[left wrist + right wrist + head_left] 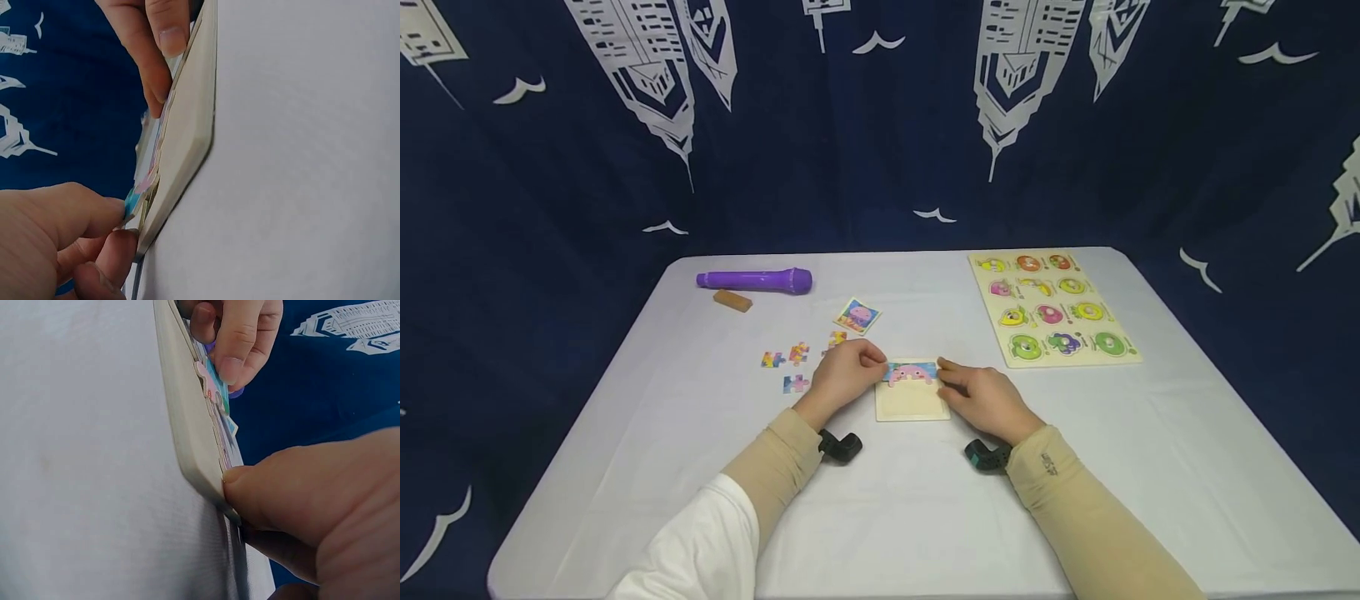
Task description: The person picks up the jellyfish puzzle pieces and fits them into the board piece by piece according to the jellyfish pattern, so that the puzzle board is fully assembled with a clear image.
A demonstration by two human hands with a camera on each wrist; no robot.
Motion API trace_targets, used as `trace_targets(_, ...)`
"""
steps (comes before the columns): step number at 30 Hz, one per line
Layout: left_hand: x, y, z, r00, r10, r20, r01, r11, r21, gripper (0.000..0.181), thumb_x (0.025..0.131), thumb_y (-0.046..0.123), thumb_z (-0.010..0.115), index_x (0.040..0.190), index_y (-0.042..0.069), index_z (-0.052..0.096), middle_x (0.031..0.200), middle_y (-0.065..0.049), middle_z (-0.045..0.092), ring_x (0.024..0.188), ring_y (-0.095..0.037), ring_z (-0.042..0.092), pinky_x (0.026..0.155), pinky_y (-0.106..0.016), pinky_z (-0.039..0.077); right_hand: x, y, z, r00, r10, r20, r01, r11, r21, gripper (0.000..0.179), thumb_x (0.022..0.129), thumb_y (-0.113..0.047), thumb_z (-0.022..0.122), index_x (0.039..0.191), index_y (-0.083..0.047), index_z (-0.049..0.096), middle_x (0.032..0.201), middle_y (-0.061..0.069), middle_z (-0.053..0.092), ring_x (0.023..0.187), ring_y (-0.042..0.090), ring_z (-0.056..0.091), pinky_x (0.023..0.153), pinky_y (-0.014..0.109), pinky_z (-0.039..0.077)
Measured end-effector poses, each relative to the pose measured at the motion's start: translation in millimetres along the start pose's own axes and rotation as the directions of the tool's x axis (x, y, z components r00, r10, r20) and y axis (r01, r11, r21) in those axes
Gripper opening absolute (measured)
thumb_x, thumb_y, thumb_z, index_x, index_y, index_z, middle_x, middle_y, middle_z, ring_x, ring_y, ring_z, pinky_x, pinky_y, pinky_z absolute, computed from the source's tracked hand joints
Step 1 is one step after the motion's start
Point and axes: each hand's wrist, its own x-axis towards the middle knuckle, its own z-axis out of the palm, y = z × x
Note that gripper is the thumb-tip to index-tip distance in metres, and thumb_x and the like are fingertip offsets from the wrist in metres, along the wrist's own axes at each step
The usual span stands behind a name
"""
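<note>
HEAD | your left fingers (pixel 869 353) cover the puzzle board's (pixel 912 404) 10 o'clock corner, plus part of a jigsaw piece (pixel 838 337) beyond | your right fingers (pixel 957 377) mask its 3 o'clock rim | sleeve lettering (pixel 1048 464), toward 4 o'clock: too small to read | your white sleeve (pixel 707 542) cut off, 7 o'clock | WRISTS | board runs off at 12

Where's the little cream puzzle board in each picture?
Head: the puzzle board is just below centre, between the left hand and right hand.
Left wrist: upper middle, slanting down toward the lower left.
Right wrist: upper middle, slanting down to the right.
Landmark in all three: the blue-and-pink puzzle piece by the left hand.
</note>
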Motion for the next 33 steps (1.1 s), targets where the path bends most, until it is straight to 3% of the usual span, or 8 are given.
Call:
trace_targets(12,-1.8,2.3,2.7,1.000,-0.011,-0.016,0.011,0.999,0.044,0.008,0.088,0.027,0.076,0.094,0.023,0.073,0.081,0.010,0.069,0.074,-0.009,0.063,0.066,-0.029,0.046,-2.3,-1.6,1.2,1.000,0.012,0.012,-0.012,1.000,0.006,0.040,0.099,-0.025,0.068,0.135,-0.007,0.067,0.149,0.005,0.057,0.135,0.033,0.056,0.109,0.052,0.046)
trace_targets(24,-0.5,1.3,5.3,0.999,-0.028,0.032,0.025,0.995,0.096,0.025,0.087,0.045,0.080,0.098,0.025,0.071,0.084,0.009,0.065,0.075,-0.012,0.059,0.067,-0.031,0.044,-1.7,-0.7,1.5,1.000,-0.002,0.010,0.002,1.000,-0.002,0.041,0.099,-0.026,0.068,0.135,-0.007,0.067,0.149,0.005,0.057,0.134,0.032,0.057,0.108,0.051,0.047)
trace_targets(33,-0.5,3.2,6.7,1.000,0.017,-0.007,-0.016,0.991,0.131,0.010,0.093,0.035,0.075,0.095,0.026,0.071,0.082,0.012,0.065,0.074,-0.009,0.059,0.064,-0.029,0.043,-1.4,-1.4,-0.9,1.000,0.001,0.011,-0.001,1.000,0.000,0.041,0.099,-0.025,0.068,0.135,-0.006,0.066,0.149,0.006,0.057,0.134,0.033,0.057,0.109,0.052,0.046)
